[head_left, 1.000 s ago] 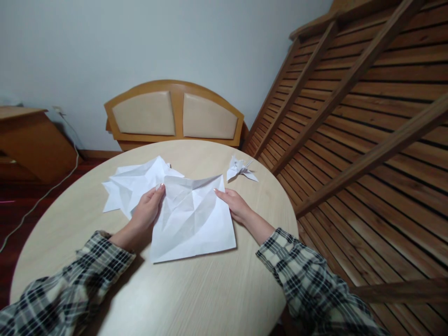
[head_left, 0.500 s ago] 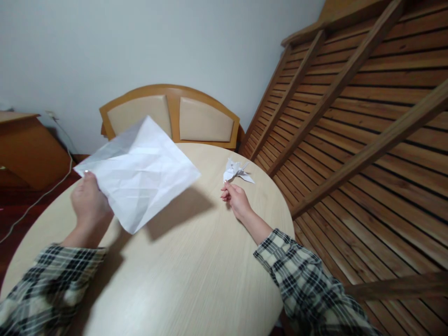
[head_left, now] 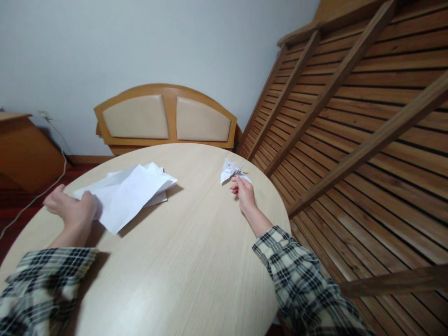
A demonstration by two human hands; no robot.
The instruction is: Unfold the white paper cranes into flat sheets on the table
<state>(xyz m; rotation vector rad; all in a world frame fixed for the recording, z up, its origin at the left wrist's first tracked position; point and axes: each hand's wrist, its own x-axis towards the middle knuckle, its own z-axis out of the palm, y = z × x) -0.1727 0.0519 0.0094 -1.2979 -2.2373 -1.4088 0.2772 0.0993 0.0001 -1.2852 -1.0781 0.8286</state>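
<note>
Head view: a round table (head_left: 189,252) carries white paper toward its far left edge and a paper figure (head_left: 229,169) near its far right edge. A creased sheet (head_left: 122,200) lies slanted over other paper (head_left: 159,199), which pokes out on the sheet's far and right sides; the sheet's near corner hangs just above the surface, over a shadow.

By the table's left edge, the left hand (head_left: 72,209) has its thumb and fingers spread apart, the thumb right at the sheet's left end; whether they touch, I cannot tell. The right hand (head_left: 245,192) is at the figure's near side, fingers curled and thumb close to the forefinger; whether it pinches the figure, I cannot tell.

Both sleeves (head_left: 304,280) are plaid. Beyond the far edge stands a headboard (head_left: 170,116) with two pale panels; slatted wood (head_left: 350,144) leans past the right edge.
</note>
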